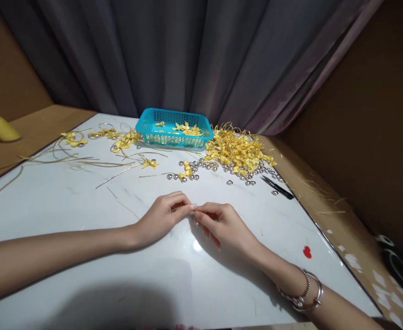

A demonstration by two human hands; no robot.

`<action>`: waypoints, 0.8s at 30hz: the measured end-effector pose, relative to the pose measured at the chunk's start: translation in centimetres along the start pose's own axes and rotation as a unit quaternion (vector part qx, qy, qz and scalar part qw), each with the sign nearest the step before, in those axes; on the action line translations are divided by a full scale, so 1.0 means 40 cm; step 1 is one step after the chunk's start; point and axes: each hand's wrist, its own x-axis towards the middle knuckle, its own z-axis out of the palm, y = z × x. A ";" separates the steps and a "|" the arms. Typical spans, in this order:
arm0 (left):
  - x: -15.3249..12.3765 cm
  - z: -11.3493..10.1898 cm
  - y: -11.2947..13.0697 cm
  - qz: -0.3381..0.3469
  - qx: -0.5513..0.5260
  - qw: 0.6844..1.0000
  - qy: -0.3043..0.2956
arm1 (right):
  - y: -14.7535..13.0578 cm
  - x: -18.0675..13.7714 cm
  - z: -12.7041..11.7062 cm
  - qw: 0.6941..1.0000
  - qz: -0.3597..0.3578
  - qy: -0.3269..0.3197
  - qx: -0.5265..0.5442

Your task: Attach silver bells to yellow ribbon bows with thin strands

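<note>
My left hand (165,215) and my right hand (223,227) meet fingertip to fingertip over the middle of the white marbled board (94,275). Both are closed in a pinch. Whatever sits between the fingertips is too small and covered to make out. Bracelets circle my right wrist. Beyond the hands lie loose silver beads (229,182), a yellow ribbon bow (149,162) with a gold cord and a large heap of yellow bows (234,149).
A turquoise basket (177,141) holding some yellow bows stands at the back. Black thread snips (278,188) lie at the right edge, with a red heart-shaped piece (307,252) nearer. Gold cords (60,159) spread at left, and a yellow spool (0,127) rests beyond them. A grey curtain (153,55) hangs behind.
</note>
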 end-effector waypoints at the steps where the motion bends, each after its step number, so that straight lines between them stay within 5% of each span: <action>1: 0.001 -0.001 0.001 -0.003 -0.008 1.000 0.001 | 0.002 -0.001 0.003 0.999 -0.023 0.021 -0.021; 8: 0.007 -0.007 -0.006 -0.096 -0.145 0.983 -0.053 | 0.024 -0.014 0.018 0.957 -0.212 0.136 -0.147; 16: 0.014 -0.005 -0.013 -0.141 -0.229 0.961 -0.068 | 0.041 -0.017 0.031 0.933 -0.272 0.148 -0.185; 24: 0.014 -0.008 -0.010 -0.165 -0.253 0.951 -0.062 | 0.032 -0.016 0.026 0.952 -0.251 0.130 -0.120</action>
